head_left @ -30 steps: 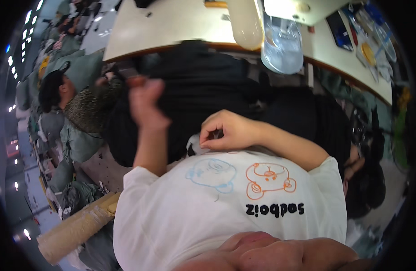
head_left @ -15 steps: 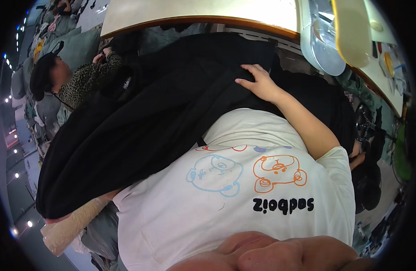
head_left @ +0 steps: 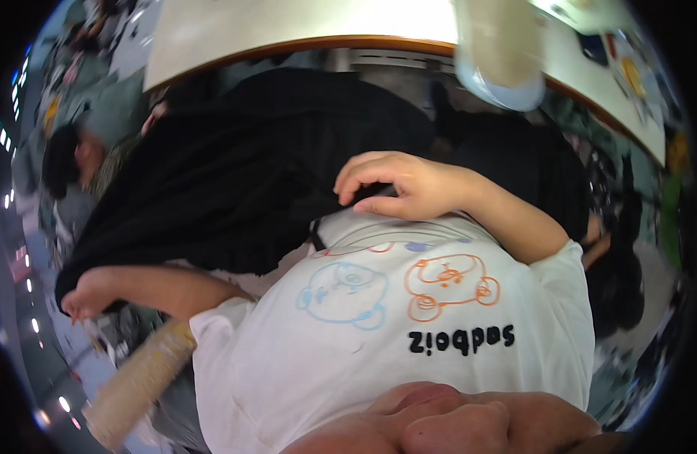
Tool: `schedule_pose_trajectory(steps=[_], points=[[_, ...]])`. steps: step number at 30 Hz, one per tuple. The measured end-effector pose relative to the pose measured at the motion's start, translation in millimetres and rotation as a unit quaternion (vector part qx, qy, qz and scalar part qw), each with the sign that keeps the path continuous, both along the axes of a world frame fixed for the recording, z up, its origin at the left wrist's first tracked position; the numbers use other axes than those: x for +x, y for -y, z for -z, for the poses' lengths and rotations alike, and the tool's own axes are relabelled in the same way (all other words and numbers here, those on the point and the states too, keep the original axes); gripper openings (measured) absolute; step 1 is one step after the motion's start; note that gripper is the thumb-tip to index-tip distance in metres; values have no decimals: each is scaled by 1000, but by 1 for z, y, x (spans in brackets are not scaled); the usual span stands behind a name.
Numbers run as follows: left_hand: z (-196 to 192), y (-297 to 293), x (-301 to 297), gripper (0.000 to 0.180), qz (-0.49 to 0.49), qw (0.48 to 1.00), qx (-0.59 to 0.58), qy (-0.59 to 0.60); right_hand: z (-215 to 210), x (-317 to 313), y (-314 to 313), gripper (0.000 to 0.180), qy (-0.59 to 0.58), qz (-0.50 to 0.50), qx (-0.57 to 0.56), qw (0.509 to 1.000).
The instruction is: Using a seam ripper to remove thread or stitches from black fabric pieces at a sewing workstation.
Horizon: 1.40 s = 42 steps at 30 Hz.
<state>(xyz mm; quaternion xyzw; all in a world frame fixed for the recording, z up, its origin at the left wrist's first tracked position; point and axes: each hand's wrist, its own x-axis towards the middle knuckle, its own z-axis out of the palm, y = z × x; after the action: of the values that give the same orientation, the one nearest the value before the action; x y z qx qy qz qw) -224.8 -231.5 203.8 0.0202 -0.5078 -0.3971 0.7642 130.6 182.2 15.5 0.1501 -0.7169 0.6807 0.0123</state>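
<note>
A large black garment point(head_left: 235, 166) lies across my lap and reaches out to the far left. Its left end is at my left hand point(head_left: 91, 293), whose fingers are curled at the edge of the cloth and seem to grip it, though that spot is small and blurred. Over the garment's near edge, in front of my waist, hovers my right hand point(head_left: 409, 185). Its fingers are bent and the thumb stands apart from them, with nothing held between.
A white table point(head_left: 303, 23) with a brown edge runs along the far side. Clear and yellowish plastic trays point(head_left: 503, 60) overhang it at right. Below my left arm stands a wrapped roll point(head_left: 140, 382). Another person point(head_left: 83, 159) is at far left, beside grey-green bundles.
My right hand has lifted off the garment and come nearer to my waist. My left hand, covered by cloth before, now shows. The garment has shifted toward the left and nearer.
</note>
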Motion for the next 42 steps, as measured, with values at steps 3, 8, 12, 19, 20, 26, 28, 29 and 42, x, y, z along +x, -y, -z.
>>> schedule_pose_trajectory(steps=[3,8,12,19,20,26,28,29,42], points=[[32,-54,17,26,108,994,27,14,15,39,-38,25,-2,136,132,982],[65,-80,19,45,66,985,-157,14,78,158,-124,24,129,438,340,822],[72,-73,-3,39,-84,947,-187,247,149,306,-189,28,319,616,409,593],[117,-61,-22,38,110,917,-61,379,306,453,-160,82,603,646,137,448],[127,-75,-9,38,138,919,-67,364,318,456,-145,92,634,603,113,470],[145,-221,108,39,404,518,-631,413,295,385,-105,41,642,619,217,398],[186,-245,158,36,448,408,-678,416,305,385,-113,37,544,705,204,406],[199,-250,177,34,425,357,-740,380,310,389,-118,37,494,743,196,407],[100,-99,3,24,261,279,-665,641,-2,356,-146,22,139,704,-162,678]])
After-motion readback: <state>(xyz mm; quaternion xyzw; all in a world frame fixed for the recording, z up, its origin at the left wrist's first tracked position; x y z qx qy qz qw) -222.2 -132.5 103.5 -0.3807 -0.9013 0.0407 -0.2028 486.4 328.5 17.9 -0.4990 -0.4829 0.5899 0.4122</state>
